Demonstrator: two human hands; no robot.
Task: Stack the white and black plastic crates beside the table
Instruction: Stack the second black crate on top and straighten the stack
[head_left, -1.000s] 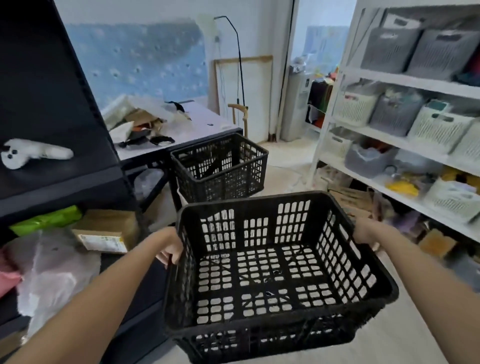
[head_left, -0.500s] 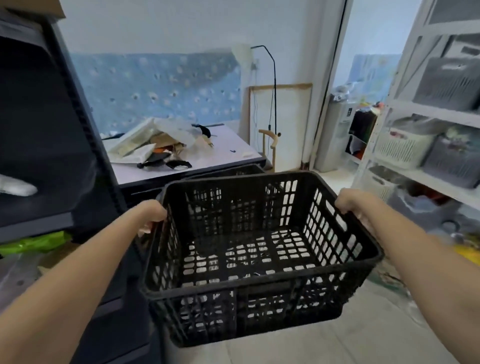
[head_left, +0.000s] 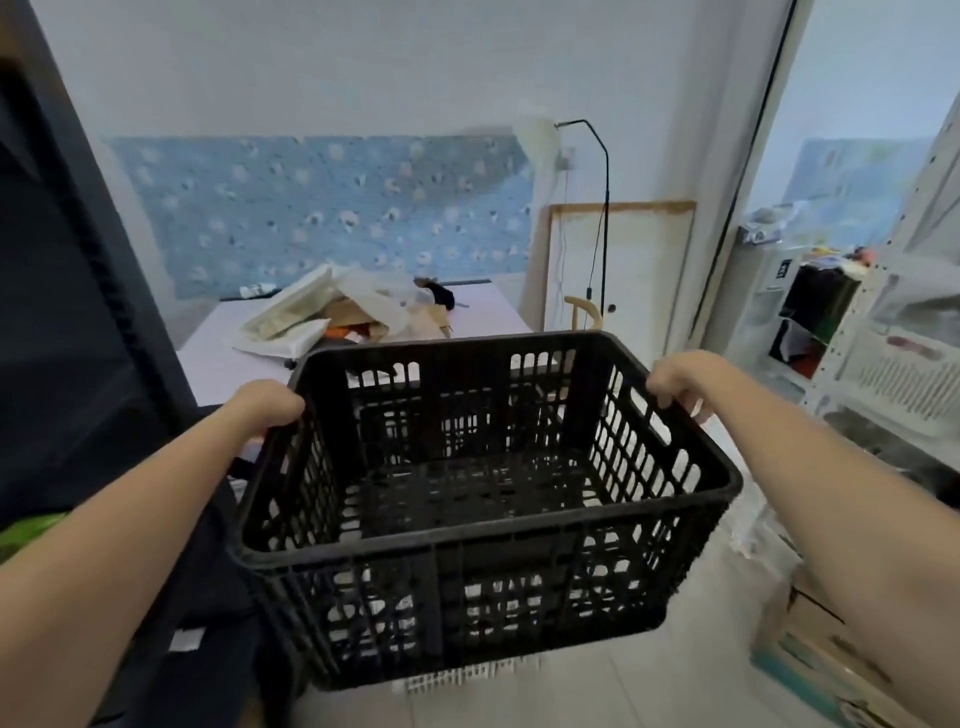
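Note:
I carry a black slatted plastic crate (head_left: 488, 543) in front of me, level and empty. My left hand (head_left: 265, 408) grips its left rim near the far corner. My right hand (head_left: 680, 382) grips the right rim near the far corner. The crate hangs just in front of the white table (head_left: 498, 312), with its far wall covering the table's near edge. A strip of white lattice (head_left: 457, 682), blurred, shows just under the crate's bottom edge; I cannot tell whether it is a white crate.
A dark shelving unit (head_left: 78, 312) stands close on my left. White shelves with baskets (head_left: 904, 364) line the right side, with cardboard boxes (head_left: 826, 654) on the floor below. Papers and bags (head_left: 337, 317) lie on the table. A floor lamp (head_left: 605, 218) stands behind it.
I have stepped toward the table and raised the crate. The second black crate beside the table has gone out of sight behind the one I carry.

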